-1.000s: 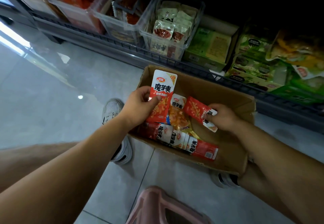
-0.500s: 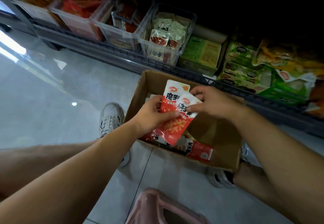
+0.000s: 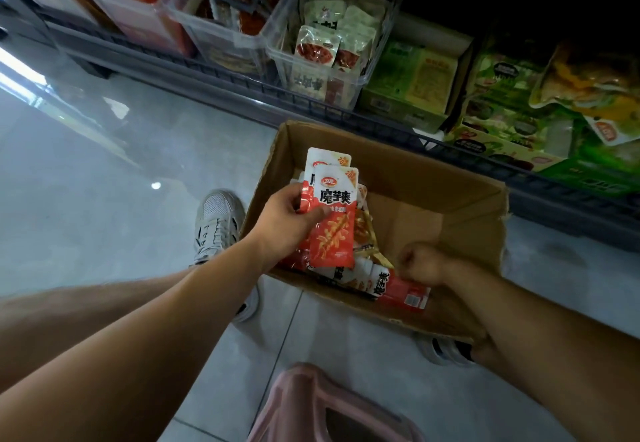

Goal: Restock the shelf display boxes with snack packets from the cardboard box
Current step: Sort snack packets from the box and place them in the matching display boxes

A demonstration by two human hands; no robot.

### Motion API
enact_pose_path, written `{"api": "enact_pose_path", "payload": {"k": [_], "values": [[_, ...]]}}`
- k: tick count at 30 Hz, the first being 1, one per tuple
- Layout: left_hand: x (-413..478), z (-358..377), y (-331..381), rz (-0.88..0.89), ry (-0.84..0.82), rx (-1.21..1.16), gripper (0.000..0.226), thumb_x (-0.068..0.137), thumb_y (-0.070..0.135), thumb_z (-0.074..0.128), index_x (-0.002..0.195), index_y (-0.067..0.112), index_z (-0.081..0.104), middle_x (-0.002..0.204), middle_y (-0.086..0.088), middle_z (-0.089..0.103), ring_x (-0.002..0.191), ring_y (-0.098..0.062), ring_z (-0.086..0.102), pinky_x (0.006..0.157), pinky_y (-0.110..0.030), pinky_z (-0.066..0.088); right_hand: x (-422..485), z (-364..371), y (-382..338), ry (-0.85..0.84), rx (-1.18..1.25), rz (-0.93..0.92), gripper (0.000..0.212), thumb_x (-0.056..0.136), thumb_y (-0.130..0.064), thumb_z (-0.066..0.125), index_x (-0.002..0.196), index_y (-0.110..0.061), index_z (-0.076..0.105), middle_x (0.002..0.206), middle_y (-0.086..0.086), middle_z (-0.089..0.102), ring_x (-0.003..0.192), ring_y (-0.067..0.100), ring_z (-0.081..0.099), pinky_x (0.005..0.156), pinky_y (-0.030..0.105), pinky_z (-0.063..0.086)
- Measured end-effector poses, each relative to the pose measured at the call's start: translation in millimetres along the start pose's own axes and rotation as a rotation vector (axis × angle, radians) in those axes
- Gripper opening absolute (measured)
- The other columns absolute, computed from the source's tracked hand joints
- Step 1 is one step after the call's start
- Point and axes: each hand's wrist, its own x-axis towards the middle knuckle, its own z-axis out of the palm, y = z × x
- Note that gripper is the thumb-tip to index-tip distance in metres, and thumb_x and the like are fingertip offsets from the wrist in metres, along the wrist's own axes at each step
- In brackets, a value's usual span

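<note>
An open cardboard box (image 3: pixel 460 206) sits on the floor in front of the shelf. My left hand (image 3: pixel 282 221) holds two red-and-white snack packets (image 3: pixel 334 216) stacked upright over the box's left side. My right hand (image 3: pixel 420 265) is low inside the box, fingers curled over the loose packets (image 3: pixel 381 280) lying along the near wall; whether it grips one I cannot tell. On the shelf stand clear display boxes, one (image 3: pixel 332 36) with white and red packets directly behind the cardboard box.
More clear bins (image 3: pixel 214 15) with red snacks stand to the left on the shelf. Green cartons (image 3: pixel 415 81) and bagged goods (image 3: pixel 588 85) fill the right. My shoes (image 3: pixel 216 223) flank the cardboard box. A pink stool (image 3: pixel 322 407) is below me. Grey tiled floor lies to the left.
My right hand left its packet on the stack in my left hand, then dropped back down into the box. My left hand now holds two packets.
</note>
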Motion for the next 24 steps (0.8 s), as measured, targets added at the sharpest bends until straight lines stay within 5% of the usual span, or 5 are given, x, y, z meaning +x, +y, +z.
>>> {"api": "enact_pose_path", "payload": {"k": [6,9,12,18,24], "values": [[4.0,-2.1,-3.1,-0.006,0.019,0.008,0.032,0.095,0.024,0.072,0.126,0.024,0.063,0.114,0.006,0.076,0.098,-0.011,0.075,0.091,-0.040,0.061,6.2,20.0,7.1,0.030,-0.115,0.027,0.019,0.086,-0.021,0.077,0.100,-0.012,0.069,0.114,0.009,0.067,0.102,0.024,0.064,0.088,0.035,0.055],[4.6,-1.8,-2.6,-0.008,0.026,-0.012,0.033,0.095,0.023,0.072,0.126,0.024,0.063,0.115,0.005,0.076,0.100,-0.013,0.075,0.093,-0.043,0.060,-3.5,1.3,-2.7,0.020,0.015,0.001,0.012,0.093,-0.015,0.069,0.084,-0.019,0.063,0.110,0.010,0.068,0.094,0.020,0.063,0.073,0.031,0.054],[3.9,-1.4,-0.1,-0.009,0.034,-0.029,0.032,0.095,0.024,0.072,0.126,0.025,0.062,0.116,0.004,0.075,0.100,-0.015,0.075,0.094,-0.046,0.060,-26.3,-28.5,-14.9,0.023,0.246,0.007,0.004,0.101,-0.026,0.057,0.100,-0.022,0.057,0.107,0.007,0.067,0.087,0.017,0.067,0.063,0.027,0.052],[-2.4,2.8,6.4,0.001,0.037,-0.066,0.032,0.096,0.022,0.072,0.126,0.023,0.062,0.114,0.003,0.076,0.095,-0.015,0.077,0.088,-0.042,0.062,-70.7,-55.8,-43.0,-0.094,1.060,-0.114,0.025,0.102,-0.019,0.053,0.126,-0.015,0.055,0.114,0.019,0.073,0.104,0.034,0.072,0.099,0.052,0.052],[-14.6,7.4,15.3,0.056,0.015,-0.098,0.033,0.096,0.020,0.072,0.127,0.020,0.062,0.113,0.002,0.076,0.094,-0.013,0.077,0.081,-0.032,0.063,-105.7,-57.7,-78.7,-0.076,1.267,-0.261,0.022,0.090,-0.028,0.063,0.107,-0.015,0.065,0.099,0.010,0.070,0.067,0.013,0.063,0.058,0.024,0.049]]}}
